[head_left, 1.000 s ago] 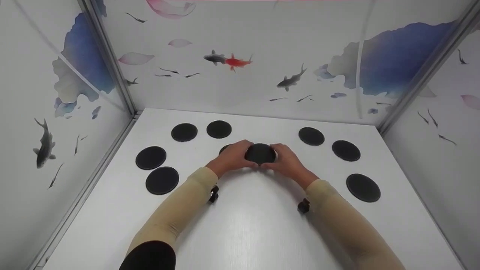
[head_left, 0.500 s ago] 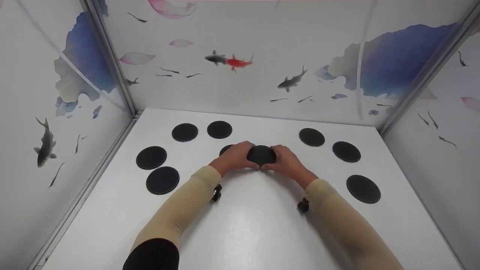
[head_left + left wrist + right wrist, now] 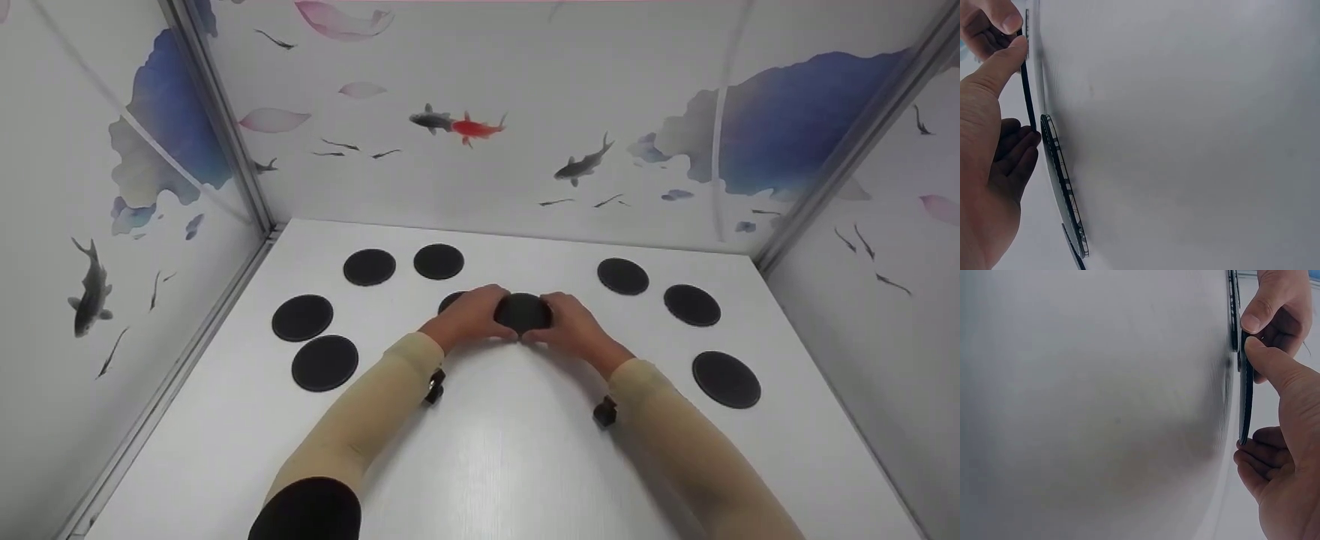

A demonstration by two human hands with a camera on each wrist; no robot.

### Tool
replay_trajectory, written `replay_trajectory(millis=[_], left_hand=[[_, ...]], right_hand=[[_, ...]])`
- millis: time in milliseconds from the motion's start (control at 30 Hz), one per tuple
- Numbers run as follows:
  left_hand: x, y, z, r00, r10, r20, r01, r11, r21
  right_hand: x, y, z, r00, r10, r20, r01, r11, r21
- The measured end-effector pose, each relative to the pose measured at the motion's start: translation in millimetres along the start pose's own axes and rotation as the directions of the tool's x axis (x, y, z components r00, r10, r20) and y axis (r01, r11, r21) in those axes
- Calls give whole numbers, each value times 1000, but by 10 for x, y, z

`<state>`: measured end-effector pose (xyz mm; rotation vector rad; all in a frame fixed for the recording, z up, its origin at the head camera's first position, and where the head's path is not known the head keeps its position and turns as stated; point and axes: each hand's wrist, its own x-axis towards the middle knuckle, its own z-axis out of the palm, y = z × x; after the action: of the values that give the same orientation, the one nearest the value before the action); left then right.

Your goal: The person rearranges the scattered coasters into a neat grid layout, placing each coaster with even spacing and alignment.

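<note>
Between both hands is a thin, round black disc like a coaster (image 3: 523, 313), its dark face turned up in the head view. The left hand (image 3: 472, 313) grips its left edge, with the thumb at the near side and fingers round the far side. From the right, my right hand (image 3: 574, 324) holds the opposite edge the same way, and the two thumbs nearly meet. Edge-on in the left wrist view, the held disc (image 3: 1028, 95) appears slightly off the tabletop. Another black disc (image 3: 450, 300) lies partly hidden behind the left hand.
Several similar discs lie flat on the white table (image 3: 480, 465): a left group including one disc (image 3: 325, 363), and a right group including another (image 3: 726, 379). White panels with painted fish (image 3: 478, 128) enclose the table at the back and sides.
The left forearm has shifted slightly to the right. Both hands keep the same hold on the disc, which has hardly moved. The other discs lie as before.
</note>
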<state>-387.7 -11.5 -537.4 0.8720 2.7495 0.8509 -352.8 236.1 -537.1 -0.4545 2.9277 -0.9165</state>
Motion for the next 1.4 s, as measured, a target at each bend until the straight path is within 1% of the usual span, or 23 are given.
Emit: replay_trajectory(millis=[200,433,633,833,1000,1200,1400], left_hand=[[4,18,5,1000,-19,14,18,1000,1],[7,18,10,1000,3,-1,-3,1000,19],[-15,40,-2,1000,5,10,-5,999,32],[-11,76,-11,1000,-8,30,6,996,84],[2,72,6,1000,-6,22,3,993,116],[-2,62,27,1000,-3,6,2,994,109],[-10,63,40,1000,-17,3,16,996,91]], right_hand=[[-2,-5,3,999,32,16,-32,999,9],[20,-5,17,998,49,26,-50,999,4],[39,-7,37,998,56,37,-55,998,-26],[46,-22,52,998,45,35,-43,998,-44],[48,-28,52,998,48,45,-46,998,-46],[41,-44,28,997,44,61,-41,998,-57],[32,-52,25,996,54,74,-50,997,-61]])
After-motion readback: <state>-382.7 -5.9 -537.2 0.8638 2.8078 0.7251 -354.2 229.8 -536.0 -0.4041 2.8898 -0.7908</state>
